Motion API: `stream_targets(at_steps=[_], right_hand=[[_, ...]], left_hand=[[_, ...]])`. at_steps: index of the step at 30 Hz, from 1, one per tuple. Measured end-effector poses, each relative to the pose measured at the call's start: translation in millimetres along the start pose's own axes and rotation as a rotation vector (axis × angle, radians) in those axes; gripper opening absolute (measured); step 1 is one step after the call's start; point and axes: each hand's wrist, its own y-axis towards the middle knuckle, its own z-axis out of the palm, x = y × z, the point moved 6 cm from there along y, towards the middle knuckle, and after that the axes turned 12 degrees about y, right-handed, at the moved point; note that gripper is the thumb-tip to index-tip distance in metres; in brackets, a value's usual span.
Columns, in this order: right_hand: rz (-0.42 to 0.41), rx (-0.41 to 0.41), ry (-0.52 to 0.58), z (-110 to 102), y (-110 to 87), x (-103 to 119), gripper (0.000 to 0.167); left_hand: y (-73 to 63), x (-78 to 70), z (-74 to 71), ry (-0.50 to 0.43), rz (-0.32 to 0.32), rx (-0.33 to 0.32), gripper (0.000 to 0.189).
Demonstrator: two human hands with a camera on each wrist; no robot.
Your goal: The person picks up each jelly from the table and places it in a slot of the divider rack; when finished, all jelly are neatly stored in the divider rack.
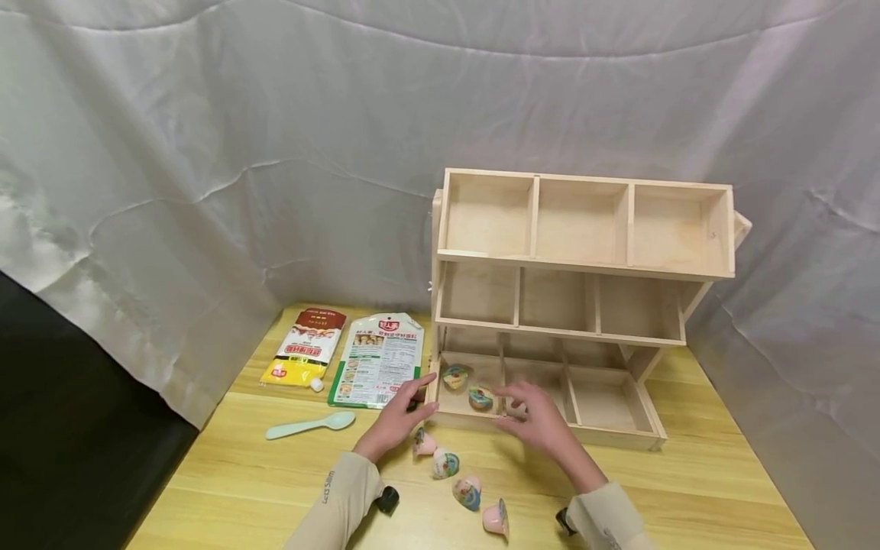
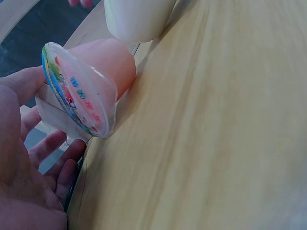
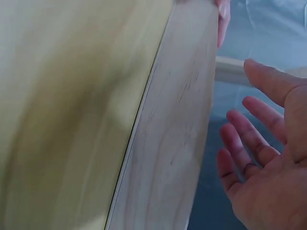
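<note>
A tiered wooden organizer [image 1: 584, 263] stands on the table, with two jelly cups in its lowest left compartment: one jelly cup [image 1: 455, 376] towards the back, another jelly cup [image 1: 480, 398] nearer the front. My left hand [image 1: 395, 420] is at the organizer's front left corner, fingers spread and relaxed. My right hand [image 1: 539, 420] hovers over the front edge by the lowest middle compartment, its fingers loosely extended and holding nothing. In front of the organizer lie several more jelly cups, among them a pink jelly cup [image 2: 103, 64] close to my left hand in the left wrist view.
Left of the organizer lie a green-and-white food packet [image 1: 378, 363], a red-and-yellow packet [image 1: 305, 347] with a small white cap [image 1: 316, 384], and a pale green spoon [image 1: 309, 425]. A grey curtain [image 1: 344, 153] hangs behind and at both sides of the wooden table [image 1: 715, 473].
</note>
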Motion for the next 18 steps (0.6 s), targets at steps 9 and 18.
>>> stream_targets(at_steps=[9, 18], right_hand=[[-0.116, 0.097, 0.072, -3.2, -55.5, 23.5, 0.041], [-0.105, 0.298, 0.181, 12.6, -94.1, 24.2, 0.05]], left_hand=[[0.8, 1.9, -1.0, 0.021, -0.012, 0.003, 0.059], [1.4, 2.6, 1.5, 0.014, -0.005, 0.007, 0.059]])
